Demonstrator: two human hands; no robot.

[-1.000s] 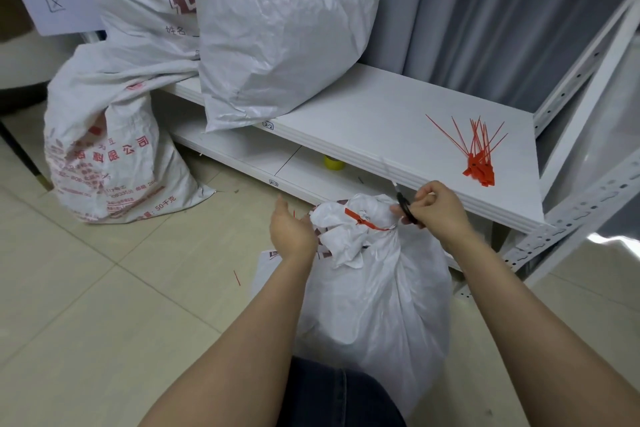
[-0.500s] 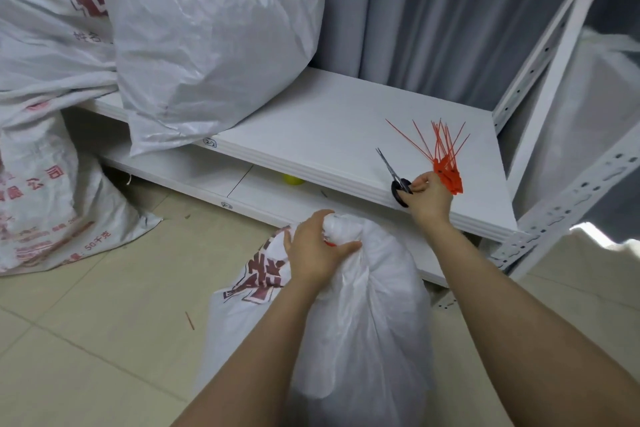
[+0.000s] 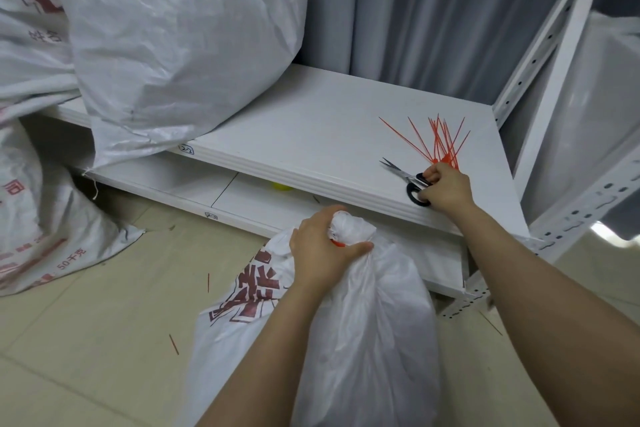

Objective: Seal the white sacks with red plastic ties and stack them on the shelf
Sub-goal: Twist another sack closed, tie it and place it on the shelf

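left grip (image 3: pixel 325 248) is wrapped round the gathered neck of the white sack (image 3: pixel 374 357), thumb on the near side. a bit of red tie (image 3: pixel 338 243) shows just under the fingers, so the neck looks sealed. the sack stands on the floor, hard up against the front of the low shelf (image 3: pixel 304 135), long axis approx upright, neck on top. right grip (image 3: pixel 445 187) is up on the shelf board, fingers curled into the black loops of the scissors (image 3: pixel 403 174). the blades lie flat on the board & point left, w/ the spare ties (image 3: pixel 438 139) just behind.

what the next move turns on: the bare board lies up & beyond the sack neck, btwn the big sack (image 3: pixel 180 45) at the left end & the scissors/ties at the right. left grip has the sack. right grip is nearer the landing spot but busy w/ the scissors. prob next: drop the scissors, get the right grip round the sack body, lift up & fwd over the board edge. aim left of the ties so the sack doesn't land on them.
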